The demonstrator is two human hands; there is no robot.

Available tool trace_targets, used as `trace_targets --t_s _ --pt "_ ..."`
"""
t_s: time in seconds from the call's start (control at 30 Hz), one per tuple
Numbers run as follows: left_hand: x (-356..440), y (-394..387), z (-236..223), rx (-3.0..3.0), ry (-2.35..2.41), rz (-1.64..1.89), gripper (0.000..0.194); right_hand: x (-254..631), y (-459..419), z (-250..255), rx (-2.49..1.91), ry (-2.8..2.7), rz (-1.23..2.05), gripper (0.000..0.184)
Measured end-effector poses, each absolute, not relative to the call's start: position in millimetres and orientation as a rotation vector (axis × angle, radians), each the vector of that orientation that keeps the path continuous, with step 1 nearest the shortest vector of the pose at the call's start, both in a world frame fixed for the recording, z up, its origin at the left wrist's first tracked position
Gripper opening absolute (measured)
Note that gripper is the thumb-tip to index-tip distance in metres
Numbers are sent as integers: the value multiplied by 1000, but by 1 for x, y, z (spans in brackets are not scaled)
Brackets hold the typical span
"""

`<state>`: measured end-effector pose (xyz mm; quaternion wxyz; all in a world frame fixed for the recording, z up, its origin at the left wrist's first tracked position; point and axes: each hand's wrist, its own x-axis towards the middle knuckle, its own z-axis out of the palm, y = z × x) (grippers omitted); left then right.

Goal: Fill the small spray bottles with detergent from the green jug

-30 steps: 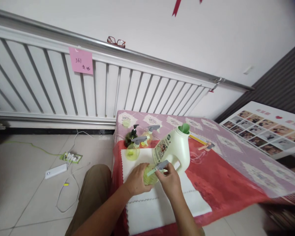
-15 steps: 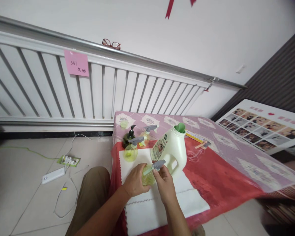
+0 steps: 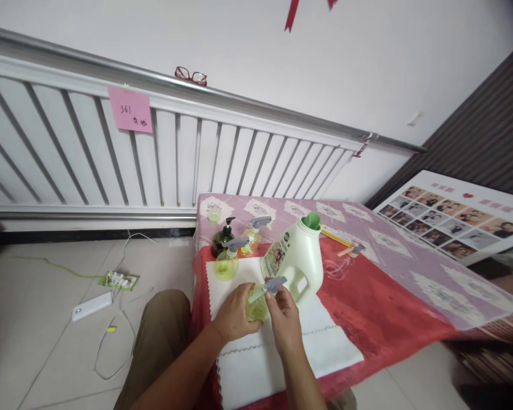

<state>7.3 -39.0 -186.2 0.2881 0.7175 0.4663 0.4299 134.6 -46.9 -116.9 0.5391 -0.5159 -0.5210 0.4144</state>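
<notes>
My left hand (image 3: 234, 316) is closed round the body of a clear yellow-green spray bottle (image 3: 256, 306) above the white cloth (image 3: 312, 341). At the bottle's top, the fingers of my right hand (image 3: 285, 320) grip its grey spray head (image 3: 276, 284). I cannot tell whether the head is seated on the neck. Just behind my hands stands a large pale green jug (image 3: 311, 257) with a green spout. To the left of it are a second spray bottle (image 3: 226, 266), a third spray bottle (image 3: 251, 236) and a dark pump bottle (image 3: 219, 244).
Red cloth (image 3: 380, 307) and a floral cover (image 3: 393, 245) lie on the table. A small cup (image 3: 214, 215) sits at the back left corner. A white radiator (image 3: 166, 159) runs behind. Cables and a power strip (image 3: 118, 280) lie on the floor at left.
The spray head has shifted very slightly to the left at the bottle's top, along with a small shift of the whole view. Both hands keep their hold.
</notes>
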Motion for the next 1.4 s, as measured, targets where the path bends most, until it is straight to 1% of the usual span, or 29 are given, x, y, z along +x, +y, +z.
trace_targets --t_s 0.1,0.27,0.4,0.53,0.7,0.77,0.9,1.13,1.2,1.33,1.4 --pt "8 -39 -187 1928 1240 1148 85 132 -41 -123 -1218 -1187 932 30" --pt "9 -39 -189 1918 1254 1162 84 129 -41 -123 -1193 -1171 899 39" --pt "8 -39 -189 1927 1257 1164 86 131 -47 -119 -1220 -1213 967 32" --pt "8 -39 -189 1938 1240 1147 85 131 -43 -125 -1233 -1162 907 30" --pt "9 -37 -192 1918 1260 1151 86 128 -41 -126 -1195 -1160 870 43" --pt "9 -38 -194 1922 1270 1154 88 128 -45 -123 -1198 -1206 907 40" --pt "9 -39 -194 1929 1275 1149 87 130 -48 -118 -1225 -1282 939 28" --pt "10 -38 -194 1927 1274 1155 84 129 -42 -124 -1255 -1264 866 22" --pt "11 -38 -197 1919 1279 1164 84 127 -44 -129 -1268 -1241 846 27" --pt "13 -39 -203 1881 1317 1221 75 126 -55 -144 -1318 -1182 797 60" --pt "14 -39 -204 1844 1320 1244 71 125 -61 -154 -1350 -1189 793 70"
